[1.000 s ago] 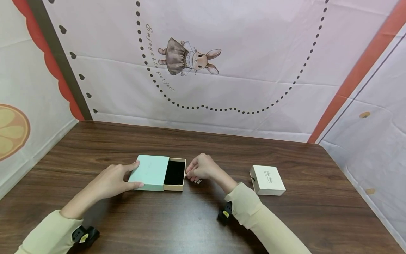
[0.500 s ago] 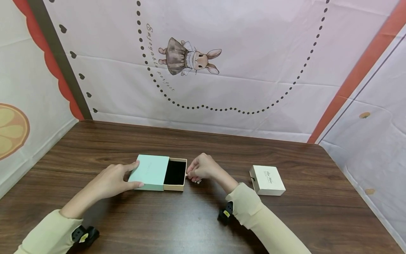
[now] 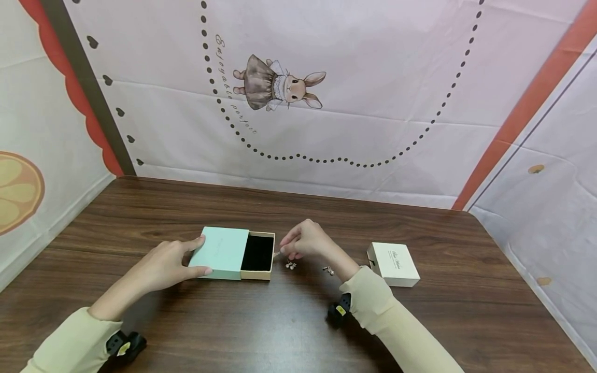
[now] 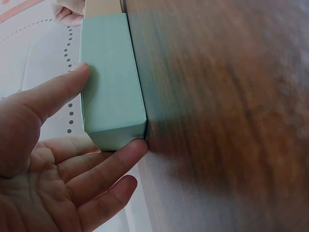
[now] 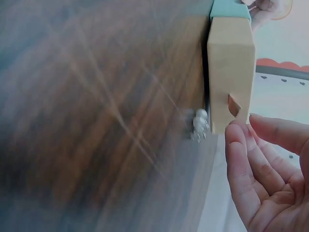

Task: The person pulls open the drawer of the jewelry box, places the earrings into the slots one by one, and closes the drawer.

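Observation:
A mint-green slide-out jewelry box [image 3: 220,254] lies on the table with its cream drawer [image 3: 255,275] partly out to the right. Black lining fills the drawer. My left hand [image 3: 165,265] holds the box's left end, thumb on the near side and fingers at the far corner. Just right of the drawer, my right hand [image 3: 308,241] hovers with bent fingers and nothing visible between them. In the right wrist view, a small ribbon tab [image 5: 234,105] sticks out of the drawer front, apart from the fingertips. A pearly earring [image 3: 290,266] lies below that hand.
Another small shiny earring [image 3: 328,270] lies beside my right wrist. Further right stands a closed white box [image 3: 395,264] with dark lettering and a tab. Behind the brown wooden table [image 3: 196,321] hangs a printed cloth [image 3: 373,103].
The drawer slid slightly further out at first. Then my right hand let go of the ribbon tab and moved a little right and up, uncovering the earring. The left hand stayed still.

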`<state>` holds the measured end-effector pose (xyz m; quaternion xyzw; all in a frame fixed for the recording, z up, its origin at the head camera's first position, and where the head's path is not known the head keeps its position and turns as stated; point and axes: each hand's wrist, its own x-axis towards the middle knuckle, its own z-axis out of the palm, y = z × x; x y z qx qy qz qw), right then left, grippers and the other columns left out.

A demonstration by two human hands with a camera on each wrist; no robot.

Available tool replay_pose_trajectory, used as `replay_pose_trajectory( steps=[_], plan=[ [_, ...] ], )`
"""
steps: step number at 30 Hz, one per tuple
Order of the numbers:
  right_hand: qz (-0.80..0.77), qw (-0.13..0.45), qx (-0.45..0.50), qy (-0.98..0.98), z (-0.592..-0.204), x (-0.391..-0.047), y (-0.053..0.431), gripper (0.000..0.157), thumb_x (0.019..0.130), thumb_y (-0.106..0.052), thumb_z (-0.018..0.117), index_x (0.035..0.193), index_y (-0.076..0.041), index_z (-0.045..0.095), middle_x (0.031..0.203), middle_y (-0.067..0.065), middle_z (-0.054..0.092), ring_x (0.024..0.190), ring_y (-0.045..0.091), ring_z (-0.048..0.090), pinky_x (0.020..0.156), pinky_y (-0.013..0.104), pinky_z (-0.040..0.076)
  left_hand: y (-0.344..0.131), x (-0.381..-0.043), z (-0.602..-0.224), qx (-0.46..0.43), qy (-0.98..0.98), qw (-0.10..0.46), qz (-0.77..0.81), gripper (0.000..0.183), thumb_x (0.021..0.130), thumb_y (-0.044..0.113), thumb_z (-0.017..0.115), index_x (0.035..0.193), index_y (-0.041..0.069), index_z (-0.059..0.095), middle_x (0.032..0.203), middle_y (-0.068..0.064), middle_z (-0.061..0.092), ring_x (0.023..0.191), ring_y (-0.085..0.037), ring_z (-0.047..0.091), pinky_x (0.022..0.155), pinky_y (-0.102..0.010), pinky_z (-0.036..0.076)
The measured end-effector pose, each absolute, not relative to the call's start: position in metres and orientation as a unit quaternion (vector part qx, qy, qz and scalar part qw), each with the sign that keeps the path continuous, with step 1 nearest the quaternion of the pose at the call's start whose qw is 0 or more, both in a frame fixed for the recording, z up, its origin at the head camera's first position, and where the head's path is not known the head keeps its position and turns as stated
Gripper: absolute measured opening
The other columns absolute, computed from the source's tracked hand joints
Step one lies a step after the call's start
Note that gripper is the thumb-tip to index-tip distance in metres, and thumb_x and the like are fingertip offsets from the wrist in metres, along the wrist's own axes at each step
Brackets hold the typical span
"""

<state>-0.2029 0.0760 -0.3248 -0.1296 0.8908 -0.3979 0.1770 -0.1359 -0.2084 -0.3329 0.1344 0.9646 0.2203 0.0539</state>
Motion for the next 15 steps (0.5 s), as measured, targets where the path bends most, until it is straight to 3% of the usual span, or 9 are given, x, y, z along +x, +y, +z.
replay_pose_trajectory(
  steps=[15],
  plan=[
    [-0.368, 0.174, -0.129, 0.904, -0.326, -0.203, 0.094, 0.007, 0.074, -0.008, 0.073, 0.079, -0.004, 0.072, 0.064, 0.006, 0.068, 0.054, 0.011, 0.062, 0.056, 0.027, 0.052, -0.209, -0.136, -0.333, 0.139, 0.962, 0.063, 0.229, 0.081, 0.078, 0.045, 0.065, 0.135, -0.004, 0.036, 0.047, 0.009, 0.021, 0.043, -0.006, 0.018, 0.043, -0.021, 0.026]
  ],
)
